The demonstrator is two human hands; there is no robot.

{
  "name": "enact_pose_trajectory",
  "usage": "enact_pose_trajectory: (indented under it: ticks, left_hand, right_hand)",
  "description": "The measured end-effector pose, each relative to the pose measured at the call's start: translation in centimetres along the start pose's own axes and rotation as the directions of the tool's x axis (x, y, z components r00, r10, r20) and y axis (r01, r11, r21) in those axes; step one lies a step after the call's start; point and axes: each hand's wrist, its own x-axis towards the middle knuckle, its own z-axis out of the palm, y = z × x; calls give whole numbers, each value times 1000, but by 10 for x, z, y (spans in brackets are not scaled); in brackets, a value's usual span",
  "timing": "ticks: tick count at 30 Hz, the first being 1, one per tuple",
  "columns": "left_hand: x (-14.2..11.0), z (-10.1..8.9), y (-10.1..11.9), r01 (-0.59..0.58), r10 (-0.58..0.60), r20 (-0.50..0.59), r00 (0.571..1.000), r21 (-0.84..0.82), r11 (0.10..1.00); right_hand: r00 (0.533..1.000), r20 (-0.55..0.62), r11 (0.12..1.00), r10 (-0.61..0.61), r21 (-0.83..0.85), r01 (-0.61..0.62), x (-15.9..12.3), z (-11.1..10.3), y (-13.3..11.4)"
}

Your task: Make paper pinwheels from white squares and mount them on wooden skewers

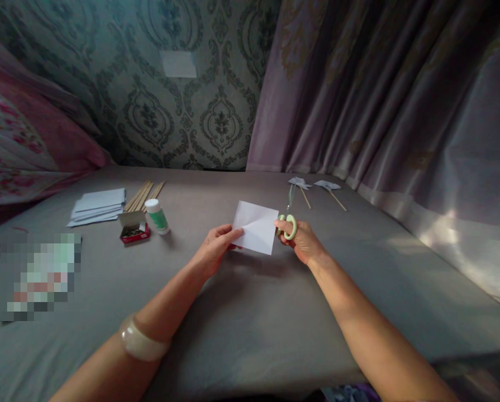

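Observation:
A white paper square (pixel 256 228) is held up above the grey cloth in front of me. My left hand (pixel 218 245) pinches its left edge, thumb on top. Faint crease lines run across the sheet. My right hand (pixel 300 239) has its fingers in the pale green handles of a pair of scissors (pixel 290 228), whose blades point away from me. The right thumb and fingertips are at the paper's right edge; whether they also grip it I cannot tell.
On the left lie a stack of white paper (pixel 99 205), wooden sticks (pixel 139 195), an open red box (pixel 134 230) of small items, a white-and-green bottle (pixel 156 216) and a blurred-out object (pixel 48 273). Two paper pinwheels (pixel 300 183) on sticks lie at the back right, near the curtain (pixel 337 100).

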Motion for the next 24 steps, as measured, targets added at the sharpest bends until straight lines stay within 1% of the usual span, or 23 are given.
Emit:
enact_pose_trajectory:
  ticks: [4,8,11,13,16,19,21,24]
  left_hand:
    - [1,0,-2,16,-16,-31,999,-21,1000]
    - [3,0,-3,-5,3,-59,998,-41,999]
    - [4,0,-3,-18,10,-88,996,-91,996]
    - [4,0,-1,-6,-10,-99,995,-153,988]
    - [3,2,2,36,-58,-88,994,-241,970]
    - [1,4,4,72,-90,-44,995,-304,950]
    - [-1,7,3,83,-97,-29,995,-321,944]
    - [-4,14,0,95,-112,-36,993,-319,943]
  right_hand:
    - [1000,19,1000,-9,-17,9,0,0,4]
    - [999,28,999,-28,-35,29,0,0,9]
    - [999,-1,998,-50,-44,50,0,2,10]
    - [998,-27,997,-62,-42,61,-1,5,11]
    - [993,-57,995,-99,-17,98,-3,10,11]
    - [988,-86,991,-129,25,132,-4,14,11]
    - [984,-118,989,-135,46,141,-5,17,12]
    - [974,-167,985,-150,60,162,-6,20,14]
